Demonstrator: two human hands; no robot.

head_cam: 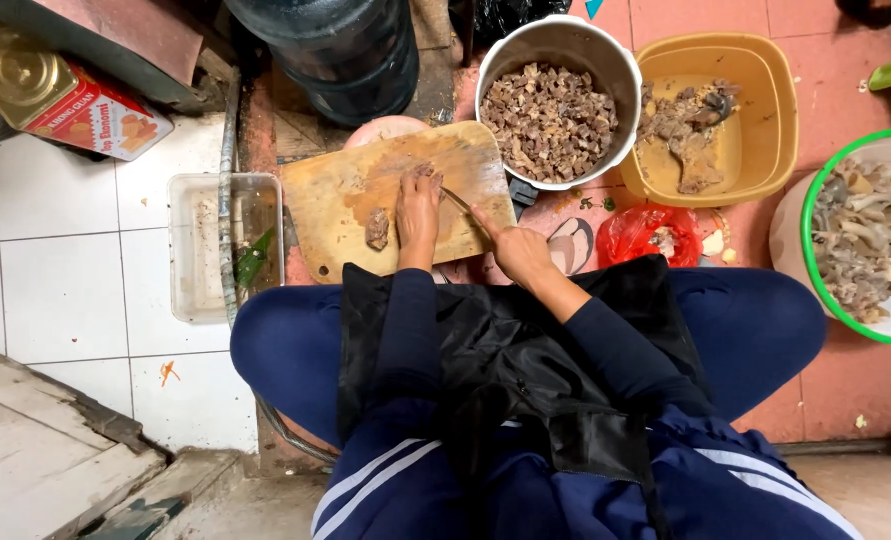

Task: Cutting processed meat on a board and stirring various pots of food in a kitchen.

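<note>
Head view: person seated on the floor.
Board: cutting board (335, 215) under both hands, low for reach.
Pot: metal pot (605, 60) of chopped meat just beyond the right hand.
Left hand (417, 212): fingers pressed flat, steadying the meat (377, 230).
Right hand (518, 250): closed around knife (457, 200), blade at left fingertips.

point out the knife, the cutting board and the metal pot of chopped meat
knife (457, 201): head view, on the blade
cutting board (330, 215): head view, bare wood at left
metal pot (620, 62): head view, right rim
</note>
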